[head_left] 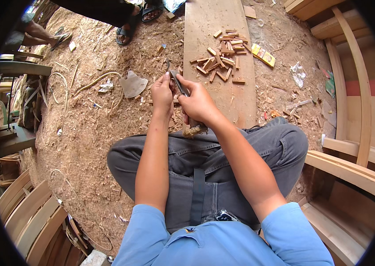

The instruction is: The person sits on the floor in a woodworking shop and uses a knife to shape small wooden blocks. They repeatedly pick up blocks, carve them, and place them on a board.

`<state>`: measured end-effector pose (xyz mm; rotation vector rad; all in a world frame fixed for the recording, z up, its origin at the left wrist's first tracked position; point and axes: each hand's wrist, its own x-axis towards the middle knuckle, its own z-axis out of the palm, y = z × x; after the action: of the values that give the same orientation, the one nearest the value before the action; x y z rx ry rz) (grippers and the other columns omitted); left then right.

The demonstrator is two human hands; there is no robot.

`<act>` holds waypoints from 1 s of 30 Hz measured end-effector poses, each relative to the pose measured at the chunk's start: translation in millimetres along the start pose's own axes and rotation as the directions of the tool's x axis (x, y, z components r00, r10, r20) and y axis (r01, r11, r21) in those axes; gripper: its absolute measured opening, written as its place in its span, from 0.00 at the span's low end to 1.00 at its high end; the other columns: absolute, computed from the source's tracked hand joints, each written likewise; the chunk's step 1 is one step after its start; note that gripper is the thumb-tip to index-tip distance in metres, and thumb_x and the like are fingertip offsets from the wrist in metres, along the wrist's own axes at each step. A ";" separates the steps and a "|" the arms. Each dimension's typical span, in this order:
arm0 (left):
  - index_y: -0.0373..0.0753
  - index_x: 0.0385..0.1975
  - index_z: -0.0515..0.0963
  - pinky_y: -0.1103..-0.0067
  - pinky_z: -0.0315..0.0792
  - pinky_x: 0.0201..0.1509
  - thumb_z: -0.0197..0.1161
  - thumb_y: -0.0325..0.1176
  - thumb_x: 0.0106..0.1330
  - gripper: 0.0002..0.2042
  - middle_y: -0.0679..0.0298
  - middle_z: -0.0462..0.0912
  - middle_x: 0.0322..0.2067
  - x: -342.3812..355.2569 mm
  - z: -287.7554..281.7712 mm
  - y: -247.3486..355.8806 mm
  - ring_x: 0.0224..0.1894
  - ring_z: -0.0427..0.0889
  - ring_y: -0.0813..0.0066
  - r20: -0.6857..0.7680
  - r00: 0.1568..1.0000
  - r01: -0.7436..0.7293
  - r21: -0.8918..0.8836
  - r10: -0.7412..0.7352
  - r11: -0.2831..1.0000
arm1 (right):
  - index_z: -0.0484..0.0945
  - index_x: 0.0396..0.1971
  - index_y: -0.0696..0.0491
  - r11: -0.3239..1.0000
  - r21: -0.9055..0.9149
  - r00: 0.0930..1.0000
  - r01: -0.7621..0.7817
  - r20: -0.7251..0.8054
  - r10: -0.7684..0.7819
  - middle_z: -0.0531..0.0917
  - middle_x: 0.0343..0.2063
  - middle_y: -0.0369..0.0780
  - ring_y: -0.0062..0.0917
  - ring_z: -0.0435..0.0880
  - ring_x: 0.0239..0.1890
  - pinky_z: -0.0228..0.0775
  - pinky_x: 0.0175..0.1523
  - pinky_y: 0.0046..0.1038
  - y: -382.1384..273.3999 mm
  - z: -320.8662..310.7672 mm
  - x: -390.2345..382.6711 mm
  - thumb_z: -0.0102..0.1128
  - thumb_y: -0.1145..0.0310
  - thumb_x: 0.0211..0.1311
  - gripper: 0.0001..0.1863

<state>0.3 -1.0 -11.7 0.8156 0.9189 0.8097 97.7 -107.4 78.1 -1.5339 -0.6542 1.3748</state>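
My right hand (pixel 196 102) is closed around a dark, narrow metal blade (pixel 180 84), which slants up and left toward my other hand. My left hand (pixel 163 95) is closed in a pinch close beside it, thumb on top. A thin dark tip (pixel 168 65) pokes up past that thumb; what else those fingers hold is hidden. Under my right hand shows a brown piece with a frayed end (pixel 195 130), above my crossed legs. Just beyond my hands, a pile of short wooden strips (pixel 223 60) lies on a wide plank (pixel 218 13).
Shavings cover the ground. A yellow packet (pixel 263 55) lies right of the plank. Wooden frames (pixel 351 175) stand close on my right, curved wooden slats (pixel 36 213) at lower left. A rope (pixel 96 83) and a flat grey scrap (pixel 133 84) lie left. Other people's sandalled feet (pixel 124 35) are at the far left.
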 end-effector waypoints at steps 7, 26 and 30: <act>0.32 0.36 0.79 0.87 0.65 0.27 0.53 0.33 0.76 0.11 0.73 0.73 0.21 -3.7 1.5 7.3 0.21 0.67 0.87 0.065 0.998 -0.014 0.155 0.004 0.988 | 0.58 0.72 0.52 0.998 0.057 1.000 -0.005 0.022 0.004 0.78 0.16 0.39 0.23 0.75 0.10 0.71 0.15 0.28 19.5 -4.2 14.5 0.46 0.81 0.61 0.36; 0.32 0.39 0.82 0.85 0.66 0.27 0.52 0.31 0.76 0.12 0.70 0.80 0.25 2.0 -0.7 1.1 0.23 0.73 0.87 -0.029 0.994 -0.090 0.258 0.101 0.962 | 0.63 0.70 0.54 1.000 0.008 1.000 -0.011 -0.016 0.012 0.84 0.29 0.48 0.27 0.80 0.13 0.74 0.18 0.31 11.9 1.6 4.5 0.47 0.79 0.61 0.33; 0.33 0.35 0.84 0.85 0.60 0.25 0.55 0.32 0.75 0.12 0.74 0.75 0.20 -11.0 11.9 2.4 0.21 0.67 0.88 0.081 0.979 -0.203 0.533 0.190 0.822 | 0.62 0.70 0.55 0.998 0.063 0.999 -0.019 -0.049 0.022 0.85 0.34 0.50 0.27 0.80 0.13 0.74 0.17 0.30 10.6 -8.3 10.8 0.46 0.80 0.61 0.33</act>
<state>6.3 -12.2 -1.4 1.4329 1.0709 0.7196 106.1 -104.9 63.2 -1.5237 -0.5615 1.3555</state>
